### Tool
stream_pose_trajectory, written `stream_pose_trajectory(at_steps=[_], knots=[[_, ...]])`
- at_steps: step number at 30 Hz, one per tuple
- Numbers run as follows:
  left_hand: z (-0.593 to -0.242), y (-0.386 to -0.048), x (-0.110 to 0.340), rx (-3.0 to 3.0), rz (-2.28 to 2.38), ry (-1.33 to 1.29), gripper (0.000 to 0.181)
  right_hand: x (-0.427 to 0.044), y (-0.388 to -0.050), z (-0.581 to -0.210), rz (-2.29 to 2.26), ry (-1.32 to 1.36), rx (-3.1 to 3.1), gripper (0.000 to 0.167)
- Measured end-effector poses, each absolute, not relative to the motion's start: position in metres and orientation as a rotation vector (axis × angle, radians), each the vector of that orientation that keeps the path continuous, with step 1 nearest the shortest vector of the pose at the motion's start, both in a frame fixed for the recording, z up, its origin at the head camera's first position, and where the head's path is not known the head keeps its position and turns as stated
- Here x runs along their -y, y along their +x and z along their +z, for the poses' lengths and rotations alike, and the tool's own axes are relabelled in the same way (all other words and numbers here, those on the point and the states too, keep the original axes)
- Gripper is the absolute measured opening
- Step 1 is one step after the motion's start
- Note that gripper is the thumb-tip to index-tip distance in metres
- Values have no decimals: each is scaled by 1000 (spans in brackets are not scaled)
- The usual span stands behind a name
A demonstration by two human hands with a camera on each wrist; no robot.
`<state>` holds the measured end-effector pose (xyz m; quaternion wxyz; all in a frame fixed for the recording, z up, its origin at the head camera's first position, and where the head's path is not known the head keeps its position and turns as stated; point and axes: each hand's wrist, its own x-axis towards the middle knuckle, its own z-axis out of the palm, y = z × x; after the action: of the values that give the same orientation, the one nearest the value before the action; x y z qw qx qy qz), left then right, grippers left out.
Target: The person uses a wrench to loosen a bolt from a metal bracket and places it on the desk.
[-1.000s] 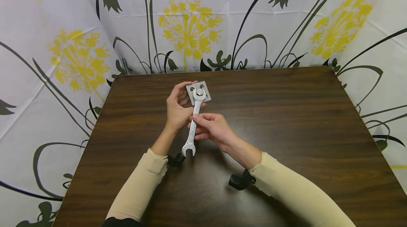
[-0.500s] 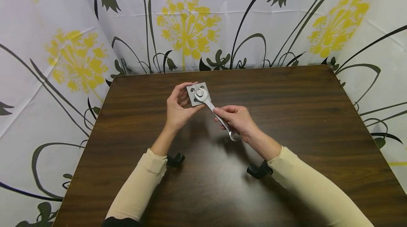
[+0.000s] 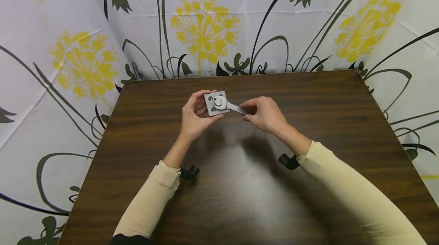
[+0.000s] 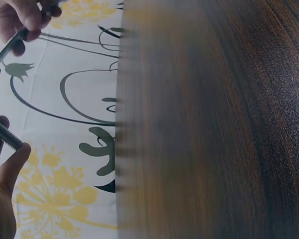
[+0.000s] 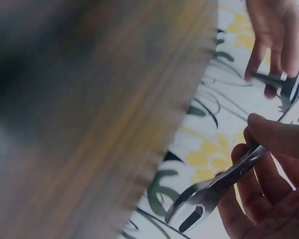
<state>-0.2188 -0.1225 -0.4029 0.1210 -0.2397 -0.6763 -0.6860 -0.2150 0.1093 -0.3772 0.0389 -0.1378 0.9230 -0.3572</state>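
My left hand (image 3: 194, 121) holds a square grey metal plate (image 3: 220, 113) with holes, above the table. The head of a bolt (image 3: 218, 102) stands on the plate's face, and an open-ended wrench (image 3: 234, 108) fits around it. In the left wrist view a threaded bolt shank (image 4: 7, 134) sticks out behind the plate, a left fingertip at its end. My right hand (image 3: 266, 115) pinches the wrench handle between thumb and fingers. The right wrist view shows the wrench's free forked end (image 5: 192, 209) beyond the fingers; in the head view the hand hides it.
Beneath both hands lies a dark wood-grain table (image 3: 329, 123). A white curtain (image 3: 144, 1) printed with yellow and grey-green flowers hangs behind and beside it. Small black wrist cameras (image 3: 289, 162) hang below both sleeves.
The wrench handle has swung counterclockwise, from pointing toward me to pointing right. My right hand has moved right and farther away with it. The left hand and plate have barely shifted.
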Motion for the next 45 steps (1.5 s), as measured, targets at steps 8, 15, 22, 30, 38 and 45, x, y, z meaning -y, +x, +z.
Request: stream_pose_trajectory(at_steps=[8,15,22,30,38,45], knots=[[-403,-218,117,1977,-2025,-751,70,-116,-238,-358,-771,-631,-3119,23],[-404,-219,114,1982,-2053,-791,71,-113,-260,-345,-498,-992,-3239,23],[-404,-216,115,2023,-2023,-778,71,-101,-276,-329,-237,-1307,-3282,19],[-403,-215,116,2067,-2007,-794,73,-93,-284,-317,47,-1593,-3257,25],[-402,-215,119,2057,-1969,-730,72,-111,-279,-323,-116,-1193,-3327,25],[-412,-222,123,1977,-2019,-760,74,-128,-262,-333,-576,-608,-3197,21]])
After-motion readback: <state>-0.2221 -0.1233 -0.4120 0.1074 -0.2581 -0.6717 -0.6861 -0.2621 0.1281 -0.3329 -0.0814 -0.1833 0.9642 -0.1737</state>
